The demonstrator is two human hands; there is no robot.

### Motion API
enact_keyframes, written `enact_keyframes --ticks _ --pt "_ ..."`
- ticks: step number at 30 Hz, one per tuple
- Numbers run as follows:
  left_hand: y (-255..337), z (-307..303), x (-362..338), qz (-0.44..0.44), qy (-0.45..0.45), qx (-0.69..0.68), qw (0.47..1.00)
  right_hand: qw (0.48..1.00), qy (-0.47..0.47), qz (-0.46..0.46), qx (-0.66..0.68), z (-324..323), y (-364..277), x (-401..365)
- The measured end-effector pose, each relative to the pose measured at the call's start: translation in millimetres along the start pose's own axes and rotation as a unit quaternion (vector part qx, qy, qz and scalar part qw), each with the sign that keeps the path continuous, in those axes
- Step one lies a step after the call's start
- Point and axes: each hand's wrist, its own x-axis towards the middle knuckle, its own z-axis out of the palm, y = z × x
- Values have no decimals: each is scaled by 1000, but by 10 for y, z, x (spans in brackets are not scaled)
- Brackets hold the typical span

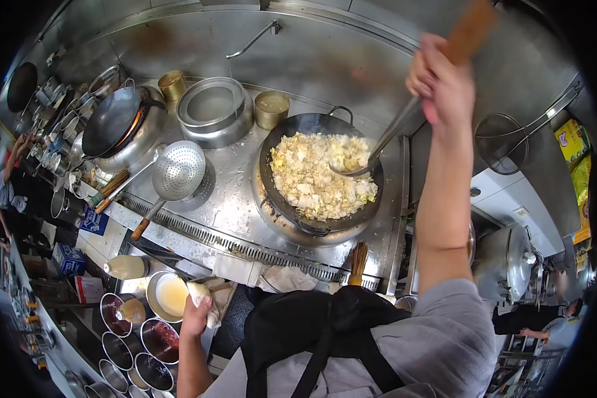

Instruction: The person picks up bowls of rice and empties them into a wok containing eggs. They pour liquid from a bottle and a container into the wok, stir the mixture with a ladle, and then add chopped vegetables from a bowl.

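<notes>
Diagonally slanted steel ladle [357,170]: points down-left into crumbly fried rice [315,176].
Right hand [443,83]: closes round wooden handle [471,32].
Left hand [196,317]: curls round crumpled cloth [220,300].

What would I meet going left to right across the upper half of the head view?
Black wok at the left, steel pot, wok of crumbly pale-yellow food, right hand gripping the ladle, wire strainer, yellow packets.
</notes>
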Motion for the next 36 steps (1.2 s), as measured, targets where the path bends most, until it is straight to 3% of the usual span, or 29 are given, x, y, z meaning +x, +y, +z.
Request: enact_keyframes --ticks 2,3,4,5,6,9,11,13,14,15,16,17,18,21,23,24,25,27,29,30,32,33,35,36 --pt "-7 88 -6 -10 -11 3 1000 994 74 -65 53 -105 215 -249" --pt "7 148 7 -16 -23 6 1000 987 81 -58 129 -42 735 -309" --pt "77 257 28 -7 -38 37 999 978 200 -17 50 164 1460 -404" --pt "37 230 77 -15 -64 102 993 988 151 22 30 125 2114 -536" --pt "154 308 81 -3 -100 127 987 995 56 76 -29 42 2009 -377" --pt "375 474 17 6 -141 133 981 988 41 138 -56 125 1218 54" --pt "379 496 -17 100 -129 152 975 996 45 68 -21 88 538 -8" --pt "407 481 -67 75 -119 144 979 996 20 -81 39 -45 302 -342" --pt "431 479 -77 37 -110 168 979 988 45 -91 118 -107 542 -463" --pt "446 477 -88 2 -102 191 976 982 139 -74 108 -23 1056 -537" --pt "384 445 -50 -6 -128 198 972 968 249 -36 8 60 1875 -580" --pt "362 458 -62 -2 -126 197 972 979 188 20 73 68 2148 -632" --pt "375 487 -38 15 -143 256 956 996 88 12 -2 -77 2175 -393" --pt "551 565 -129 2 -151 343 927 993 91 72 -29 52 1216 -6" --pt "551 577 -181 78 -141 299 941 998 57 -10 20 -16 637 -158" --pt "476 501 -168 72 -135 294 943 994 60 -95 -1 -77 622 -311" --pt "454 488 -182 68 -133 294 944 994 60 -92 0 -56 939 -421" --pt "437 492 -167 -9 -120 282 952 969 169 -178 -10 -13 1921 -609" --pt "442 522 -153 19 -132 299 945 992 89 54 75 103 2006 -520" --pt "507 558 -144 20 -137 337 931 992 86 51 79 142 1900 -402" --pt "574 602 -218 47 -150 373 914 996 25 57 -62 295 1015 -303" --pt "550 585 -183 46 -151 371 915 996 24 58 -64 273 783 -335" --pt "431 508 -208 68 -124 360 922 992 -114 -16 57 208 527 -667" --pt "450 528 -211 29 -116 349 929 993 -99 -11 62 273 614 -847"
